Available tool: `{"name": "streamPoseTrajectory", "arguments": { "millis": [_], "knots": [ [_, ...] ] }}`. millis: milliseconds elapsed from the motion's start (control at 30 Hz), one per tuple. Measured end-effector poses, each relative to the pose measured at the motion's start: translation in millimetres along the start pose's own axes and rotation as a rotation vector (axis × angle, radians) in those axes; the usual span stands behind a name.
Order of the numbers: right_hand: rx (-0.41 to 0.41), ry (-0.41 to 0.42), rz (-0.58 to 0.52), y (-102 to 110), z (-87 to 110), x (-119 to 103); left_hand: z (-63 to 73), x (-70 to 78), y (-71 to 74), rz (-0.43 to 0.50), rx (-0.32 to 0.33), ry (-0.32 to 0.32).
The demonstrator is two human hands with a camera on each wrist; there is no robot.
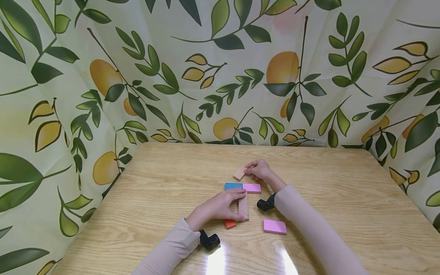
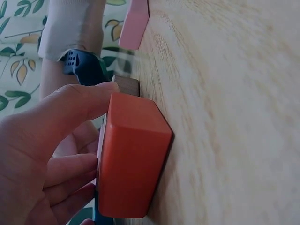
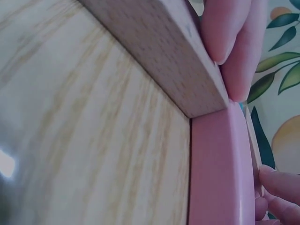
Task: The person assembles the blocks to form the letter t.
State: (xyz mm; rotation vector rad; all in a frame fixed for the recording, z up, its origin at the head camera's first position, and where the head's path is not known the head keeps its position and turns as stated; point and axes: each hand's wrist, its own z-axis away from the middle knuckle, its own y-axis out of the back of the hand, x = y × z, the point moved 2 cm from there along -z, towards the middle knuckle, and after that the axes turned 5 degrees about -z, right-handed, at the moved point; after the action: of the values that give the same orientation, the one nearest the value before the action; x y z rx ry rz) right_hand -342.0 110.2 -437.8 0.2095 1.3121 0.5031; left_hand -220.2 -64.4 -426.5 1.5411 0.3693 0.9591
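My left hand (image 1: pixel 220 204) spans a wooden block (image 1: pixel 243 209) lying lengthwise away from me. Its thumb is at the near end and its fingertips at the far end. Partly under this hand, a red block (image 1: pixel 230 224) lies along the left side; it looms large as a red block (image 2: pixel 133 154) in the left wrist view. Across the far end, a blue block (image 1: pixel 233 186) and a pink block (image 1: pixel 252 188) sit end to end. Just beyond them, my right hand (image 1: pixel 259 170) pinches a lighter wooden block (image 1: pixel 239 173) by its right end.
Another pink block (image 1: pixel 274 227) lies apart, nearer to me on the right. Black wrist straps (image 1: pixel 209 240) show at both wrists. The wooden table (image 1: pixel 165 172) ends at the back against a leaf-patterned cloth (image 1: pixel 192 126).
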Motion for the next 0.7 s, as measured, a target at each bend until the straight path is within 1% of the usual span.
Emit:
{"name": "streamPoseTrajectory", "arguments": {
  "millis": [267, 500, 700],
  "knots": [
    [-0.011, -0.018, -0.017, 0.1, 0.7, -1.3, 0.6, 0.7, 0.4, -0.008, 0.011, -0.002],
    [-0.014, -0.038, -0.006, 0.5, 1.6, -2.4, 0.6, 1.1, 0.5, -0.012, 0.008, 0.002],
    [-0.026, -0.035, -0.009, 0.4, 0.6, -3.2, 0.8, 0.8, 0.5, -0.010, 0.008, 0.000]
  ]
}}
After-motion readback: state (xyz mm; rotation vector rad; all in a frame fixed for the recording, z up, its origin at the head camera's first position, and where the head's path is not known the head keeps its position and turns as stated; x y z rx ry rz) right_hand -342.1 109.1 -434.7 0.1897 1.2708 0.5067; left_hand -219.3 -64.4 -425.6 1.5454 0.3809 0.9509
